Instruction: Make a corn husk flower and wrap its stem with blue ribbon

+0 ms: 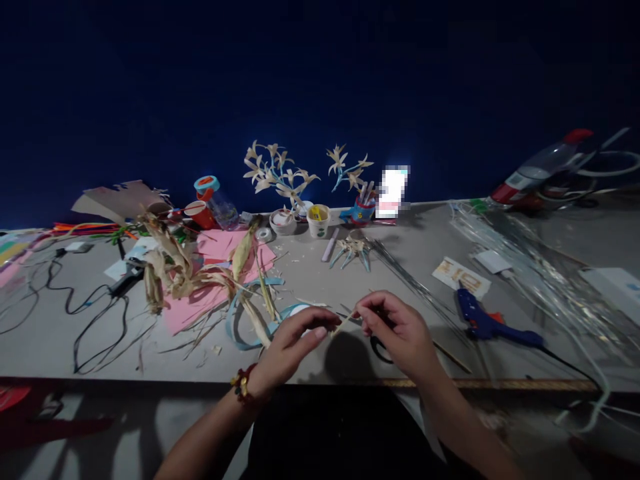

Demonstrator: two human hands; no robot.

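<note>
A thin pale strip of corn husk [343, 325] slants between my two hands above the table's near edge. My right hand [397, 330] pinches its upper end between thumb and fingertips. The lower end lies at the thumb and fingers of my left hand [300, 337], which curl around it. Under my right hand shows a black scissors handle [381, 349], its blades partly hidden. Beside my left hand lie dried corn husks [253, 313] and a coil of light blue tape or ribbon [234, 327].
Husk flowers [280, 170] on blue stems stand at the back by a paper cup [318, 221]. More husk flowers with blue stems [354, 250] lie ahead. Thin wires [410, 277] and a blue glue gun [487, 323] are right; pink paper [200, 307] and black cables [75, 313] are left.
</note>
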